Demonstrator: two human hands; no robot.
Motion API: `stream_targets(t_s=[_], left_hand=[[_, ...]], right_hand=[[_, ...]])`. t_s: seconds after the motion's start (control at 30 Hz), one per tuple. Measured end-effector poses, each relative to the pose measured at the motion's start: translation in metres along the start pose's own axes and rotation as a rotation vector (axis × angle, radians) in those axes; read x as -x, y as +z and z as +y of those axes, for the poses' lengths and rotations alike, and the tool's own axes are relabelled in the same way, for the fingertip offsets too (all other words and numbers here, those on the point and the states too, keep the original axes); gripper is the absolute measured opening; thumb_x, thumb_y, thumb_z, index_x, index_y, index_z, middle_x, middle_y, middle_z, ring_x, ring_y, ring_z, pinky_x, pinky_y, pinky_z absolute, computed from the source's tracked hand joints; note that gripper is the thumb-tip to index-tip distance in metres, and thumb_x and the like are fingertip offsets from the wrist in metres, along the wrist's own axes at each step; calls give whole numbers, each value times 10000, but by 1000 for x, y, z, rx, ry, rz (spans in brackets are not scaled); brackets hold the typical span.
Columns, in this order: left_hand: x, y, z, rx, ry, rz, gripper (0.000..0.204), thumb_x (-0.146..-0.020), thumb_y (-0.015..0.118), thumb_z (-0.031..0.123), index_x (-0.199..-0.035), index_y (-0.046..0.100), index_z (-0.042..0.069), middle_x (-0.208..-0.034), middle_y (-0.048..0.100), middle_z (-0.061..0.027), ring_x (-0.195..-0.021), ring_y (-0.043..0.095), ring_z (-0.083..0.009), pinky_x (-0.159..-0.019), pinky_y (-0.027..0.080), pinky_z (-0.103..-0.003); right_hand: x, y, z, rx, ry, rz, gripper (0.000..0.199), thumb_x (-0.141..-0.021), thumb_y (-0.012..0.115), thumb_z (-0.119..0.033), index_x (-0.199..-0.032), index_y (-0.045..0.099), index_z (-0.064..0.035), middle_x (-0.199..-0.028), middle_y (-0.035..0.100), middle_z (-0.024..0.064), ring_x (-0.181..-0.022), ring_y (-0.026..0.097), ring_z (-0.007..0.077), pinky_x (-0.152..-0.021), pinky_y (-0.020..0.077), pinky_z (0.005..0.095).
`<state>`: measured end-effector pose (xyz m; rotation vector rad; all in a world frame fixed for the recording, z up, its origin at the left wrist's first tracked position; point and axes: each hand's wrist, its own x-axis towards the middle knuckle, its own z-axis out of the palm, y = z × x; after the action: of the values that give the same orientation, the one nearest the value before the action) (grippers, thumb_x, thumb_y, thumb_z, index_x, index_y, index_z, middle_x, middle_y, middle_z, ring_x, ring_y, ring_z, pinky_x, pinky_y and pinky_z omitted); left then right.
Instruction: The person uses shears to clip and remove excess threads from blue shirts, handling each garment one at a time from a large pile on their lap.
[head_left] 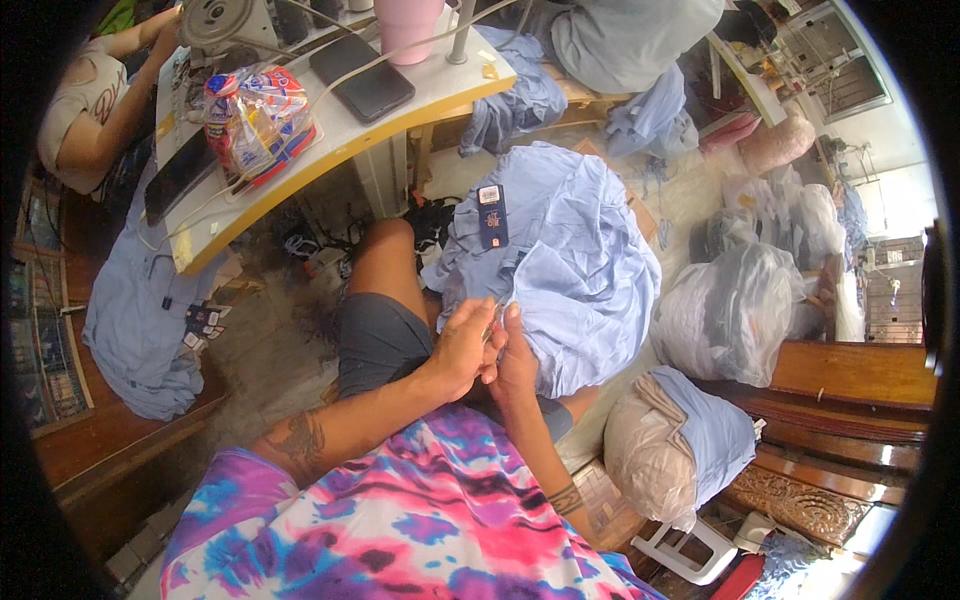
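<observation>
A light blue cloth garment (590, 290) lies bunched over my lap and knees. A dark blue hang tag (493, 217) with a white label rests on its upper left part. At the garment's near left edge my two hands meet, almost touching. My left hand (463, 348) is closed, its fingers pinched round something thin that I cannot make out. My right hand (514, 365) is closed on the edge of the garment, with the thumb up. The cloth between the fingertips is partly hidden.
A white table (440, 95) with a yellow edge carries a plastic bread bag (258, 125), a black phone (362, 78) and a pink tumbler (408, 30). Another person's arm (105, 130) is at far left. Plastic-wrapped bundles (730, 310) and a folded cloth stack (680, 445) stand on the right.
</observation>
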<state>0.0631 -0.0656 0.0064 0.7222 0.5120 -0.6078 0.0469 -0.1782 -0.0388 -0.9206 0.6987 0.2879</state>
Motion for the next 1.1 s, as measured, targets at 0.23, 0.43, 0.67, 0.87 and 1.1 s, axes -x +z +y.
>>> stream_targets(t_s=[0.23,0.43,0.67,0.87,1.1], left_hand=[[0,-1,7,123,-64,2,262,-1114,433,376,-1023,498,140,-765,555,-15,-471,394,-70,-399,344,-264],[-7,-12,6,192,-102,22,278,-1114,424,379,-1005,505,136,-754,547,-5,-462,361,-71,-399,315,-261],[-25,-23,66,223,80,-33,356,-1111,430,401,-1114,627,104,-740,548,3,-475,378,-79,-425,332,-283],[6,-21,33,-81,-92,10,462,-1047,549,530,-1179,591,89,-745,511,41,-464,362,-50,-405,353,-255],[-20,-33,3,-198,-39,-44,247,-995,709,341,-974,591,125,-679,447,81,-474,358,-31,-419,334,-229]], right_hand=[[2,-3,3,161,-124,152,434,-984,723,-410,-1107,704,6,-1074,696,82,-945,653,165,-836,536,294],[28,-7,-11,413,-134,128,486,-1004,701,-350,-1259,669,62,-1292,657,140,-1175,611,219,-1054,450,326],[23,-49,32,249,-309,191,571,-962,760,-248,-1399,533,42,-1330,605,120,-1157,587,227,-984,449,340],[22,-26,-6,14,-26,61,212,-991,704,-251,-1110,638,-88,-862,628,5,-662,569,135,-521,418,297],[16,-41,-1,-102,11,-102,243,-1019,664,-309,-1112,671,-84,-960,679,26,-835,636,155,-682,495,335]])
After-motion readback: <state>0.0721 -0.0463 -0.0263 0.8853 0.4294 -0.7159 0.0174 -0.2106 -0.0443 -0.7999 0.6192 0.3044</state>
